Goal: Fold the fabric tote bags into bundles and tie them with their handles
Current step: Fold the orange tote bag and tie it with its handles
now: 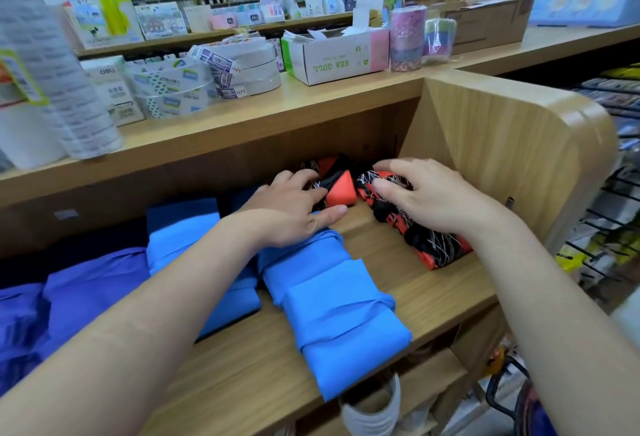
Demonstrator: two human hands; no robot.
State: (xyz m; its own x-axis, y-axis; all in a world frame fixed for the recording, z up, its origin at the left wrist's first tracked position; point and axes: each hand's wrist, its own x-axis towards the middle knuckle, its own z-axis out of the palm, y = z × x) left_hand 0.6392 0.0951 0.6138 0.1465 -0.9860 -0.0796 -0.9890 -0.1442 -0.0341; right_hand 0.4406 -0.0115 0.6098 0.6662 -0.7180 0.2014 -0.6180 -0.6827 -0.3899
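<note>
Two tied bundles of black-and-red patterned tote bag lie deep in the wooden shelf (pixel 433 292). My left hand (pixel 294 203) rests with loosely bent fingers on the rear bundle (pixel 341 190), its thumb stretched along the top of a folded light blue tote bundle (pixel 332 311). My right hand (pixel 429 193) lies on the right patterned bundle (pixel 433 245), fingers curved over its far end. Another light blue folded bag (pixel 180 238) sits to the left, partly behind my left forearm. Darker blue bags (pixel 79 293) lie at the far left.
The shelf's curved wooden side panel (pixel 512 151) closes the right side. On the ledge above stand rolls of tape (pixel 242 65), a white box (pixel 339 55) and decorated tape stacks (pixel 407 39). A wire rack (pixel 609 228) hangs at right.
</note>
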